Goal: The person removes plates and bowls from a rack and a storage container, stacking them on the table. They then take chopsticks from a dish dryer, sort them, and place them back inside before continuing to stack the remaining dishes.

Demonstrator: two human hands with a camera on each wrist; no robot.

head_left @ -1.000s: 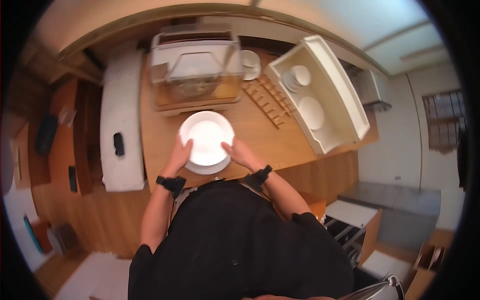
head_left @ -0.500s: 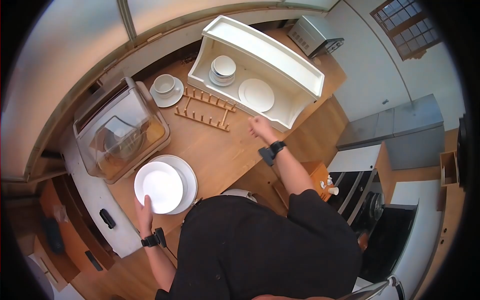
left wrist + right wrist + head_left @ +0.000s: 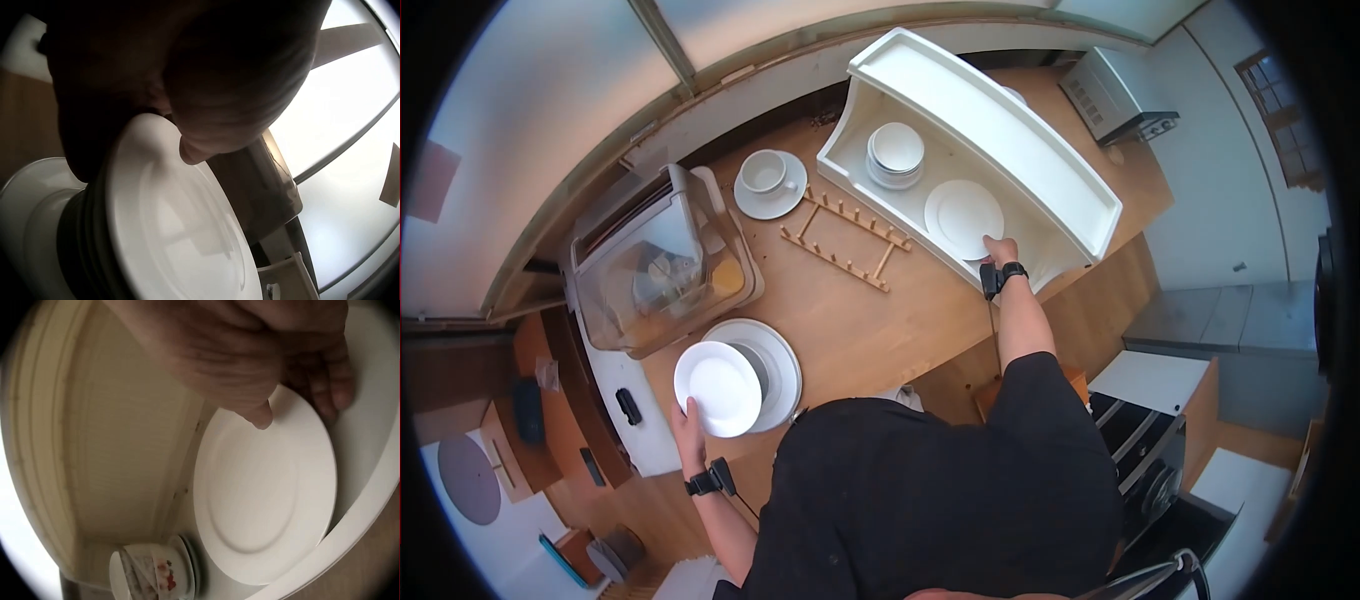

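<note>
At the table's front left, my left hand (image 3: 689, 438) grips the rim of a white plate (image 3: 718, 389), thumb on its upper face. Stacked edges show beneath this plate (image 3: 181, 219) in the left wrist view, in shadow. Larger white plates (image 3: 791, 372) lie under it on the table. My right hand (image 3: 1001, 249) reaches into a white open shelf box (image 3: 1040, 250) and pinches the near right rim of another white plate (image 3: 963, 215). The right wrist view shows the thumb on this plate (image 3: 256, 494) and the other fingers at its outer edge.
Stacked bowls (image 3: 896, 152) stand left of the plate in the shelf box. A wooden peg rack (image 3: 840, 240) lies before it, beside a cup (image 3: 764, 172) on a saucer (image 3: 788, 203). A clear-lidded bin (image 3: 665, 265) stands left; a toaster oven (image 3: 1118, 95) stands back right.
My right hand has left the plate that both hands held and moved right to the plate in the shelf box. My left hand keeps its hold. The head view has turned right.
</note>
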